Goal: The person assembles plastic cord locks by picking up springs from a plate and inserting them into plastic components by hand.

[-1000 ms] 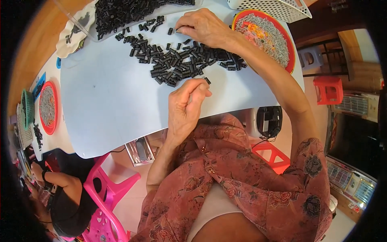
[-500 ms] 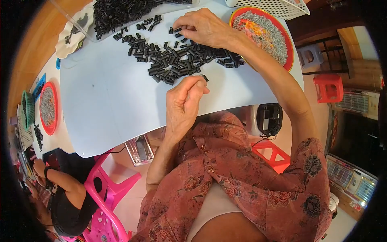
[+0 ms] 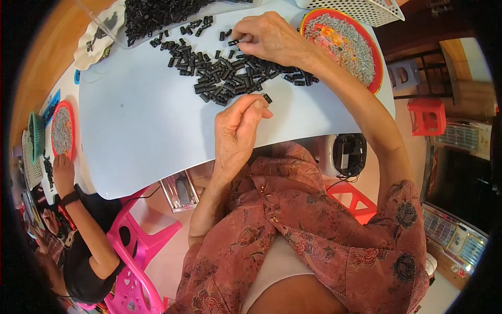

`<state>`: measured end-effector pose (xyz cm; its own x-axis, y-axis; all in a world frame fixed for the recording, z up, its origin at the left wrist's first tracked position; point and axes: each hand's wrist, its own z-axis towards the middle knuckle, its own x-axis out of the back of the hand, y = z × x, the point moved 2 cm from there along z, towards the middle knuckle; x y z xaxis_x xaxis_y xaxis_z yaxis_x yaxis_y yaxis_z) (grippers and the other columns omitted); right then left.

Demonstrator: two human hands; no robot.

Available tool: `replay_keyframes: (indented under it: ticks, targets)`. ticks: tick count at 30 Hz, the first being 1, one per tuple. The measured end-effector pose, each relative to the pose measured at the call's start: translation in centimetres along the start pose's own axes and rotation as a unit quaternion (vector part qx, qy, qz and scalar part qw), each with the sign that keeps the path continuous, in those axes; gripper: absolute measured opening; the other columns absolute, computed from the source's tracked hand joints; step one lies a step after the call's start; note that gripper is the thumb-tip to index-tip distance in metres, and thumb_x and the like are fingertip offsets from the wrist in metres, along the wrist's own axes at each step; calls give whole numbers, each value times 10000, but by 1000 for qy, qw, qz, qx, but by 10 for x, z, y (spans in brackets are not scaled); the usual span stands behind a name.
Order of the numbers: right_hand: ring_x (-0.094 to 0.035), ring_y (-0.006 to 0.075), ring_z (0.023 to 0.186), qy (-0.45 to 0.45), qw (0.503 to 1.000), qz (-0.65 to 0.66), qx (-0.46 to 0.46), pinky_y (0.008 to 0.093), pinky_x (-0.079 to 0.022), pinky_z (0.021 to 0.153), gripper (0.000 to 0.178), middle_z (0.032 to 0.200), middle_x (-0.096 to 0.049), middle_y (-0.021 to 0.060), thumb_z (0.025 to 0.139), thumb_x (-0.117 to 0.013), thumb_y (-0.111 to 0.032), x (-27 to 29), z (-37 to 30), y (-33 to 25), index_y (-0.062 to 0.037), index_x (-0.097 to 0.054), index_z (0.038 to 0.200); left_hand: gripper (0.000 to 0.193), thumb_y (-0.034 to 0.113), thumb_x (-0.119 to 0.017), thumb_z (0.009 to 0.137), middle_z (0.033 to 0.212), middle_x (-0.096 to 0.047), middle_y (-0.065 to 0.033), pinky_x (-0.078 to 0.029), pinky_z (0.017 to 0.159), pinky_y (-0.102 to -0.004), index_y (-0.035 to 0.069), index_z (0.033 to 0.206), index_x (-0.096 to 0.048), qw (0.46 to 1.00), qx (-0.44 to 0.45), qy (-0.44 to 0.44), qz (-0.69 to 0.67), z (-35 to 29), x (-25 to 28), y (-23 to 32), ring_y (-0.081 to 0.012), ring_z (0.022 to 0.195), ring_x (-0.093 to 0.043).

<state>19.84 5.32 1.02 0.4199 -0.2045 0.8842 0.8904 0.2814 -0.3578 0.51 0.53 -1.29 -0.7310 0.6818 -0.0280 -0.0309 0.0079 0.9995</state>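
Observation:
My left hand point(image 3: 235, 128) hovers over the near edge of the white table point(image 3: 136, 125). Its thumb and forefinger are closed on a small black plastic cylinder point(image 3: 267, 98), whose end sticks out past the fingertips. Farther off, my right hand point(image 3: 272, 39) is at the far side of a loose pile of black plastic cylinders point(image 3: 225, 78). Thumb and fingers there are pinched on another black cylinder point(image 3: 234, 43), close to the tabletop. A few loose pieces lie beside those fingertips.
A clear tub point(image 3: 125, 44) heaped with black parts stands at the far left. At right, a red basin point(image 3: 379, 68) holds small grey screw-like pieces, beside a white perforated basket point(image 3: 361, 13). A co-worker's hand point(image 3: 64, 172) touches a second red basin point(image 3: 72, 131); a pink chair point(image 3: 141, 261) stands near.
My right hand has shifted slightly right and its fingers now hold a cylinder. My left hand is nearly still. The co-worker's arm has reached up to the left basin.

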Motion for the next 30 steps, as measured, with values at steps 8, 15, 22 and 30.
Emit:
replay_keyframes:
  ticks: [8, 15, 22, 30]
  targets:
    - [-625, 234, 646, 84, 988, 132, 12, 333, -492, 629, 137, 746, -634, 94, 720, -617, -60, 27, -36, -52, -12, -612, 848, 144, 104, -522, 923, 779, -614, -36, -415, 665, -221, -10, 979, -591, 990, -71, 119, -25, 3, 17, 14, -82, 729, -517]
    - [-609, 195, 642, 110, 981, 152, 52, 320, -466, 702, 117, 752, -621, 57, 734, -629, -61, 21, -51, -67, -32, -608, 845, 168, 106, -574, 894, 808, -634, -55, -435, 677, -236, -17, 1005, -602, 976, -121, 131, 127, 12, 16, 19, -93, 743, -533]
    - [-641, 126, 672, 131, 951, 280, -16, 266, -493, 608, 163, 744, -643, 62, 750, -641, -36, 19, -65, -69, -26, -658, 911, 237, 163, -545, 931, 827, -635, -61, -435, 775, -263, -31, 1047, -616, 992, -30, 59, -108, 10, 13, 10, -130, 794, -560]
    - [-617, 115, 721, 104, 885, 447, -78, 263, -492, 677, 157, 824, -650, 72, 815, -638, -42, 6, -80, -61, 8, -652, 962, 260, 208, -577, 903, 830, -616, -51, -399, 782, -258, -39, 970, -623, 994, 23, 82, -64, -1, 4, 18, -122, 792, -534]
